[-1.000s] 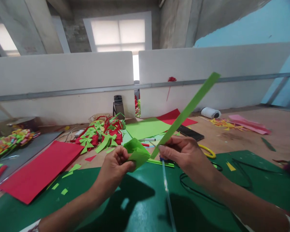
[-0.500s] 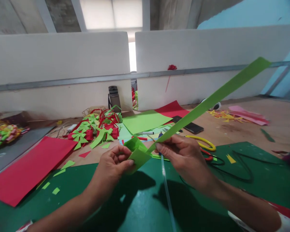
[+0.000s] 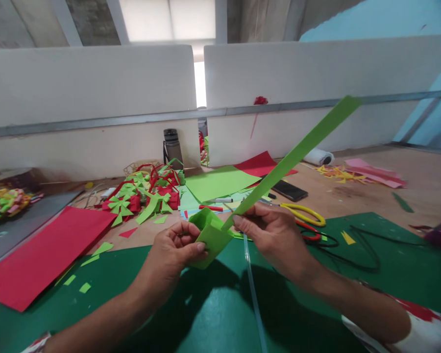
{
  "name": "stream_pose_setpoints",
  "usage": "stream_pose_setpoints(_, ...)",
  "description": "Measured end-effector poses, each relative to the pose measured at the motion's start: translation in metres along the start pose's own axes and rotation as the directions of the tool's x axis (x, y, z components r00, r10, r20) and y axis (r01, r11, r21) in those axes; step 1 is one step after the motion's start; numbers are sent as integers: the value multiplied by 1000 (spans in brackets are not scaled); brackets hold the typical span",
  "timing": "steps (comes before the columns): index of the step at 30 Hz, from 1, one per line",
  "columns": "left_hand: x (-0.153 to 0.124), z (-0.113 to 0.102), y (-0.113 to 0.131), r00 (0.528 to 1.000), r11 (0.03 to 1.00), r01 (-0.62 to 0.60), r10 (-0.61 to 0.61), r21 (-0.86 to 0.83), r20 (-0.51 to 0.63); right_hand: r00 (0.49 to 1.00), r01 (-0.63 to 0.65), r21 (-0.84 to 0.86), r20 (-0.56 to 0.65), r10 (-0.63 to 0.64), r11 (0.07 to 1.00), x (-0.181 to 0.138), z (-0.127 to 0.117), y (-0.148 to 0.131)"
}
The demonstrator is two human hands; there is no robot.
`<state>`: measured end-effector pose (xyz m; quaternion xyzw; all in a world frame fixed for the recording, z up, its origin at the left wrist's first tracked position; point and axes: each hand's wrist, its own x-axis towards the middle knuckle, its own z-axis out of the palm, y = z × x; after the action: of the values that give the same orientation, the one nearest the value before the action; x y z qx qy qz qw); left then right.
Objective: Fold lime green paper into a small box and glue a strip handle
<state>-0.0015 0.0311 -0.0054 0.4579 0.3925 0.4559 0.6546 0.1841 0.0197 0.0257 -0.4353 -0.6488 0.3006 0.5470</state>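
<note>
Between thumb and fingers, my left hand (image 3: 180, 247) holds a small folded green paper box (image 3: 213, 240) by its left side. My right hand (image 3: 277, 238) pinches a long green paper strip (image 3: 297, 152) close to its lower end. That end meets the box's upper right side; whether it is stuck there I cannot tell. The strip slants up to the right, well past my fingers. Under the hands lies a green cutting mat (image 3: 206, 304). A clear glue stick (image 3: 254, 294) lies below the right hand, running toward me.
Scissors with a yellow and red handle (image 3: 308, 215) and a black cable (image 3: 375, 260) lie on the right. Behind are a phone (image 3: 289, 191) and a dark bottle (image 3: 173, 149). Red and green paper pieces (image 3: 147, 196) pile up left of centre, near a red sheet (image 3: 55, 255).
The strip's free end has swung left and stands somewhat steeper. The box has tilted slightly in my left hand. Both hands keep their grip.
</note>
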Motion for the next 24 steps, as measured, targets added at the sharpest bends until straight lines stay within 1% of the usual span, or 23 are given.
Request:
stream_pose_setpoints(5,0,-1,-1,1000,1000,-12,12,18,26,1000,-29,13,13,29,1000,-1,1,0)
stream_pose_setpoints(9,-1,0,-1,999,999,-27,26,26,22,999,-51,14,13,50,999,-1,1,-2)
stream_pose_setpoints(12,-2,0,-1,999,996,-43,41,73,26,998,-68,17,14,68,998,-1,1,-2)
stream_pose_setpoints(15,-3,1,-2,999,992,-51,51,115,5,998,-65,14,0,65,998,0,1,-1)
stream_pose_setpoints(19,-3,1,-2,998,990,-60,63,126,-21,998,-54,-3,10,54,999,0,1,-2)
stream_pose_setpoints(21,-3,1,-2,998,990,-65,68,128,-17,1000,-24,-57,6,24,998,-1,1,-2)
stream_pose_setpoints(24,-3,1,-3,997,989,-68,72,131,-21,998,67,-206,0,-69,976,-2,0,-2)
